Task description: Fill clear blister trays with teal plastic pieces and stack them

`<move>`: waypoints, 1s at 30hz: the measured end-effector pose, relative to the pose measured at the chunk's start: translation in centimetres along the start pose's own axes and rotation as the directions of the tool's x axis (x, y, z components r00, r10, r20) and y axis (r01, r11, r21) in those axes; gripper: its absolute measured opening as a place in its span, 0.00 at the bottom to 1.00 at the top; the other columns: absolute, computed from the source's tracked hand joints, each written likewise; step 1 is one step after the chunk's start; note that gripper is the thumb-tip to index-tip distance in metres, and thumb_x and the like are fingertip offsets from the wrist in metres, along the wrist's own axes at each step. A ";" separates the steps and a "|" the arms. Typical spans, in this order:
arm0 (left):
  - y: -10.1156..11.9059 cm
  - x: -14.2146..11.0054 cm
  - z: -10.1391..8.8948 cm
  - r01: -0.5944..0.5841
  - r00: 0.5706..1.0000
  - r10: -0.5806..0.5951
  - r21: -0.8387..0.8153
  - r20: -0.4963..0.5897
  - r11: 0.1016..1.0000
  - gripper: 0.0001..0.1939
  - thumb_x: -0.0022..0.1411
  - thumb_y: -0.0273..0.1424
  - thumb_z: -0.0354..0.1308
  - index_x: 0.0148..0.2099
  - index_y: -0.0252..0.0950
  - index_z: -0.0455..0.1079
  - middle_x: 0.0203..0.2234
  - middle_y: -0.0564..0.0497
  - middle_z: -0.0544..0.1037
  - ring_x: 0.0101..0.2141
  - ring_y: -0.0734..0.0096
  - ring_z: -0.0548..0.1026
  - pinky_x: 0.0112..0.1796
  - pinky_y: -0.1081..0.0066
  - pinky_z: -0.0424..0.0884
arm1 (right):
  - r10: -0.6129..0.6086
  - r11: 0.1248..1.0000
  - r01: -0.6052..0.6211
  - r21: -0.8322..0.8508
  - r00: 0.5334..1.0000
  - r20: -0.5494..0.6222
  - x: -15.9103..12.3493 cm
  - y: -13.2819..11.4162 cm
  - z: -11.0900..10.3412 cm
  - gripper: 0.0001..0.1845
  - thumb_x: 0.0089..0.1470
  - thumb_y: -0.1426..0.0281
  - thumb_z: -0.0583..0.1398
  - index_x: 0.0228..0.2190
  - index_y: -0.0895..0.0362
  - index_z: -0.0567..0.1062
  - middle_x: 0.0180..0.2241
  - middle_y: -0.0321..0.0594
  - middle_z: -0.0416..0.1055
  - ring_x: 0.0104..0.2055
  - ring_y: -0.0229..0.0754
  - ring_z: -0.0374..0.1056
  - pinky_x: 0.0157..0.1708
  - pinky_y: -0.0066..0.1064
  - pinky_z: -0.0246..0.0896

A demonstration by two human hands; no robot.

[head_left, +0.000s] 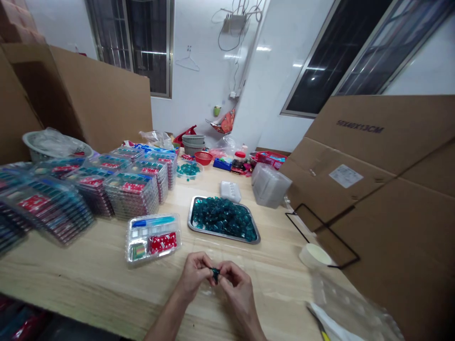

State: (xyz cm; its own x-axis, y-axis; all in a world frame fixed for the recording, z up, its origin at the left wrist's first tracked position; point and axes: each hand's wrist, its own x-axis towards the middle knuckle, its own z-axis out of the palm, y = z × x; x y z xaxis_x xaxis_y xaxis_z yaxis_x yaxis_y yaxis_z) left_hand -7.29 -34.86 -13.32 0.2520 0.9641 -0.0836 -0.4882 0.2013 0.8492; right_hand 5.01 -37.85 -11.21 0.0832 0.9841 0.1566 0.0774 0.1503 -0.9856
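Note:
My left hand (195,274) and my right hand (235,284) meet over the front of the wooden table (88,279). Both pinch one small dark teal piece (215,273) between their fingertips. Just beyond them lies a metal tray (192,208) heaped with many of the same teal pieces (223,219). To the left of the tray lies an open clear plastic pack (152,242) with a blue pen, white cells and a red packet in it.
Stacks of filled clear packs (132,194) cover the table's left side. A roll of tape (314,256) and a black wire frame (322,232) lie to the right, near large cardboard sheets (384,189). Baskets (194,143) and empty clear trays (270,185) stand farther back.

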 end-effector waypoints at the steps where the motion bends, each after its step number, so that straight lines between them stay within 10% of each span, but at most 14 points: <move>1: 0.0 0.0 0.0 0.006 1.000 -0.006 -0.014 0.005 1.000 0.05 0.36 0.20 0.57 0.21 0.32 0.65 0.17 0.54 0.74 0.13 0.76 0.70 0.15 0.78 0.65 | 0.002 1.000 -0.002 0.026 1.000 -0.006 0.0 0.1 0.1 0.06 0.38 0.72 0.61 0.17 0.56 0.66 0.21 0.35 0.68 0.26 0.39 0.66 0.26 0.27 0.62; 9: 0.4 -0.1 -0.2 0.103 0.994 -0.102 -0.032 0.049 0.994 0.05 0.36 0.23 0.56 0.22 0.32 0.64 0.11 0.54 0.72 0.10 0.75 0.68 0.11 0.80 0.59 | 0.077 0.980 -0.092 0.175 0.993 0.093 0.0 0.6 -0.4 0.07 0.38 0.70 0.63 0.20 0.57 0.68 0.22 0.35 0.69 0.24 0.39 0.66 0.26 0.28 0.61; 20: -0.1 0.0 -0.2 0.069 0.985 -0.084 0.105 0.149 0.992 0.13 0.35 0.20 0.59 0.28 0.33 0.65 0.17 0.57 0.73 0.15 0.79 0.69 0.16 0.80 0.65 | 0.078 0.984 -0.072 -0.163 0.996 0.032 -0.4 -0.2 -0.7 0.05 0.40 0.72 0.61 0.24 0.57 0.71 0.21 0.35 0.70 0.23 0.39 0.66 0.23 0.26 0.61; 30: -0.7 0.2 -0.6 0.189 0.970 -0.219 0.240 0.103 0.952 0.08 0.35 0.21 0.52 0.23 0.32 0.68 0.08 0.57 0.70 0.09 0.77 0.66 0.10 0.81 0.60 | -0.110 0.817 0.174 -0.550 0.983 0.147 -0.9 0.7 -0.7 0.08 0.37 0.79 0.52 0.20 0.56 0.68 0.21 0.36 0.68 0.26 0.39 0.64 0.27 0.26 0.55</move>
State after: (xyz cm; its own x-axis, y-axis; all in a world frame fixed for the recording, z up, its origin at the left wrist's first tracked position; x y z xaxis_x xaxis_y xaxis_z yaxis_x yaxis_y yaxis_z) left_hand -7.35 -34.76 -14.25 0.4371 0.8737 -0.2134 -0.2162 0.3324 0.9180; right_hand 5.66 -38.67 -12.04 -0.0732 0.9646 0.2534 0.6245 0.2425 -0.7424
